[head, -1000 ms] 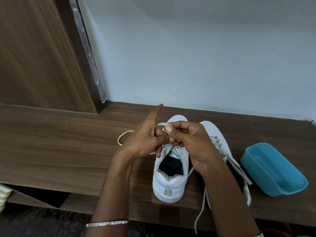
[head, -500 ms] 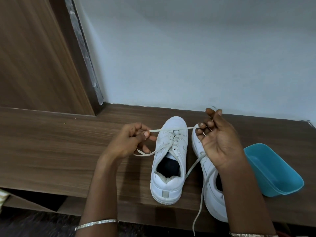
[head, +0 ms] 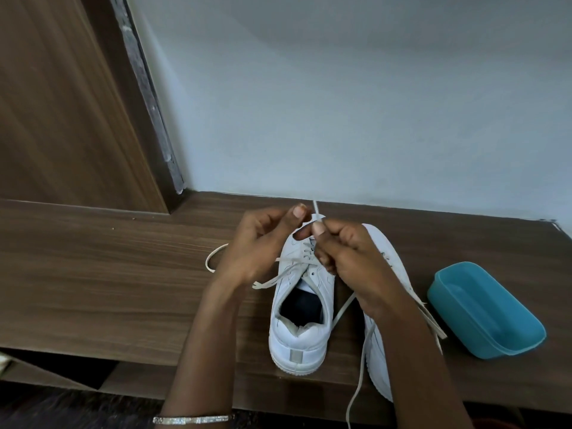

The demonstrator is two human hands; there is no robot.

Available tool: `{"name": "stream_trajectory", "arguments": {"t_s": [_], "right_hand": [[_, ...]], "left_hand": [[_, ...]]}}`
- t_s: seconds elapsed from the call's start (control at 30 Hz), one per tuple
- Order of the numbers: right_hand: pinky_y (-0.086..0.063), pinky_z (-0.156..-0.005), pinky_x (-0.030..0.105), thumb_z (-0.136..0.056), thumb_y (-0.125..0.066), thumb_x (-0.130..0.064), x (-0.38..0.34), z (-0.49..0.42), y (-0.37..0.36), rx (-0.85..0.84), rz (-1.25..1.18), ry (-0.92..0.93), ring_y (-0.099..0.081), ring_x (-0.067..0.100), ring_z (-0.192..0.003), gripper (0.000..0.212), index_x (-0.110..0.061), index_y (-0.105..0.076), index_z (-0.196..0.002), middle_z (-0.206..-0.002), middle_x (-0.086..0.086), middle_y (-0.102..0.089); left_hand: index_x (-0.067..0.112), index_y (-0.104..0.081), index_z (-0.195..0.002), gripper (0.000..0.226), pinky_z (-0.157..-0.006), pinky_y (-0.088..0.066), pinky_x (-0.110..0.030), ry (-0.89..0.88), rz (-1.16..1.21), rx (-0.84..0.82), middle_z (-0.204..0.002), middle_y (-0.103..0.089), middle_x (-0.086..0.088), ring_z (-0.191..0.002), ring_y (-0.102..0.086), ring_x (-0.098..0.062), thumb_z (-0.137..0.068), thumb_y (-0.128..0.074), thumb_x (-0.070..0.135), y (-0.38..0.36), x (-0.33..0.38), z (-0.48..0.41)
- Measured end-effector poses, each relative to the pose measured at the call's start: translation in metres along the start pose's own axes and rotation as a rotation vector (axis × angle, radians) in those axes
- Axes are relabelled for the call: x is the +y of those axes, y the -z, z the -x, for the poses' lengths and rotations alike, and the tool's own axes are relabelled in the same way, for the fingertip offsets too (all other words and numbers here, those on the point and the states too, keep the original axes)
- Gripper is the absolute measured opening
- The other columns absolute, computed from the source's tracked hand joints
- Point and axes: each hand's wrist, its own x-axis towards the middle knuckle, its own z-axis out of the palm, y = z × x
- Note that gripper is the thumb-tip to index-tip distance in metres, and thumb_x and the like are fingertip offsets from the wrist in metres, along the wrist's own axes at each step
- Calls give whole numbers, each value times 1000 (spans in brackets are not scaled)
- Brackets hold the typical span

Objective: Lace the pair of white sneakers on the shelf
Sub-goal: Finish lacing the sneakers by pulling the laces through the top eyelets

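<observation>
the right hand pinched the lace between thumb and curled fingers, and a short tip of it stood up just above the thumbnail. the left hand was curled too, thumb raised, one finger touching the right thumb. the lace ran out of its far side, dropped in a loop onto the shelf and came back under the wrist toward the eyelets, so this hand gripped it as well, though the contact itself was hidden inside the fingers. both hands were held close together over the front of the white sneaker.

that sneaker stood upright on the shelf, heel toward the camera and toe toward the wall, with its dark inside showing. a few crossings of lace lay over its tongue, and one strand stretched flat across the upper eyelets. the second sneaker stood just beside it on the right, mostly hidden by the right forearm. a long loose strand hung down past the shelf's front edge.

a blue tub sat near the second sneaker, tilted. a wooden door rose at the left. a thin bracelet circled the left forearm.
</observation>
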Motion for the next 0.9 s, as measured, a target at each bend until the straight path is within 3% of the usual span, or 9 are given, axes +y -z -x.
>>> {"name": "stream_trajectory", "arguments": {"t_s": [0.07, 0.13, 0.2, 0.33, 0.4, 0.5, 0.63, 0.77, 0.9], "right_hand": [[-38, -53, 15, -106, -48, -21, -1, 1, -6, -47, 46, 4, -45, 5, -53, 31, -5, -67, -88, -59, 4, -51], [-40, -53, 13, -106, -48, -17, -2, 1, -11, -80, 59, 2, -52, 6, -55, 31, -15, -66, -81, -64, 10, -59], [-43, -56, 13, -105, -50, -18, -3, 0, -12, -104, 54, 8, -58, 7, -62, 27, -17, -70, -86, -72, 13, -68], [-52, -79, 23, -91, -72, -30, 4, -3, -2, 30, 186, 16, -67, 4, -87, 15, -24, -75, -104, -96, -9, -74], [-56, -85, 34, -81, -82, -35, 8, -3, 9, 81, 311, -36, -66, 11, -90, 25, -32, -71, -103, -96, -9, -70], [-53, -73, 34, -64, -91, -46, 7, 1, 18, -62, 523, -208, -61, 11, -78, 52, -35, -57, -103, -91, -5, -64], [-42, -65, 28, -55, -93, -49, 10, 2, 9, -137, 846, -223, -55, 8, -78, 66, -29, -51, -101, -91, -9, -57], [-51, -71, 32, -60, -90, -43, 13, 1, 5, -53, 901, -170, -59, 10, -79, 48, -25, -56, -89, -86, -11, -59], [-56, -70, 34, -63, -87, -38, 13, 2, 10, -14, 827, -175, -63, 8, -72, 31, -24, -63, -76, -75, -9, -66]], "left_hand": [[2, -74, -110, 24, -80, -53, -20, -25, 48, -29, -89, -78, -1, -89, -72, -9, -96, -62, 16, -3, -1, -1], [-1, -73, -110, 22, -74, -54, -23, -27, 105, -29, -84, -77, -5, -79, -72, -12, -93, -64, 10, -3, -2, 0], [-2, -73, -108, 20, -70, -56, -27, -28, 141, 7, -82, -76, -8, -70, -70, -12, -93, -65, 9, -3, 0, 1], [-1, -71, -106, 19, -70, -58, -26, -59, 224, 205, -87, -75, -13, -75, -73, -19, -96, -61, 12, 3, 4, 0], [0, -70, -106, 19, -64, -58, -26, -86, 229, 280, -93, -74, -5, -65, -69, -17, -97, -60, 14, 7, 3, -1], [6, -72, -106, 19, -64, -58, -28, -98, 159, 328, -97, -73, 4, -60, -64, -14, -99, -59, 18, 12, 0, -2], [5, -73, -107, 19, -83, -59, -30, -51, 75, 215, -98, -76, -5, -89, -73, -19, -99, -57, 12, 11, -6, -3], [9, -74, -110, 20, -63, -54, -26, 28, -44, -30, -83, -71, -5, -60, -63, -14, -99, -58, 11, 10, -10, -1], [10, -71, -105, 13, -50, -43, -24, 149, -238, -204, -78, -75, -7, -51, -62, -16, -92, -69, 9, 5, -12, 2]]}}
